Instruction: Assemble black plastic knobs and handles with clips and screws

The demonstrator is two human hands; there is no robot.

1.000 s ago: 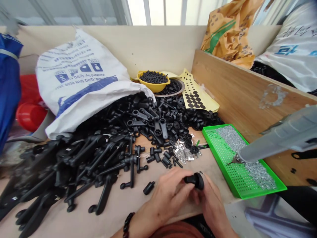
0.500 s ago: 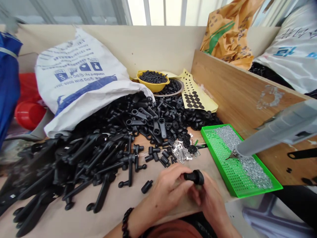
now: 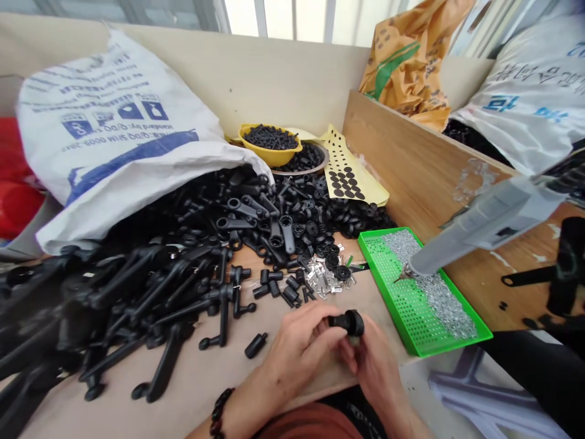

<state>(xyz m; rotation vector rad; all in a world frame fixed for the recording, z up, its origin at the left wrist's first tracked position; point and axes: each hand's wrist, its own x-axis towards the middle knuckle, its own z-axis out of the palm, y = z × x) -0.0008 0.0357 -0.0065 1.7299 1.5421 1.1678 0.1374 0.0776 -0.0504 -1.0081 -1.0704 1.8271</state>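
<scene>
Between my hands, just above the table's front edge, is a black plastic part (image 3: 351, 322) with a thin stem and a round, wider head. My left hand (image 3: 304, 341) has its thumb and fingers closed on the stem side. From the other side, my right hand (image 3: 375, 360) grips the round head; its fingertips are partly hidden behind the part. A loose black cylinder with a thin tip (image 3: 256, 345) lies left of my left hand. Beyond my hands are small metal clips (image 3: 325, 277), black toothed discs (image 3: 342, 272) and short black cylinders (image 3: 292, 295).
Black crank handles (image 3: 169, 360) are heaped on the left, spilling from a white sack (image 3: 137, 122). A yellow bowl (image 3: 269, 157) of small black pins stands at the back. A grey electric screwdriver (image 3: 457, 235) hangs over a green tray (image 3: 388, 292) of screws, beside a wooden partition (image 3: 411, 146).
The view has turned slightly right, so the whole scene sits further left. Both hands keep the same hold on the black part.
</scene>
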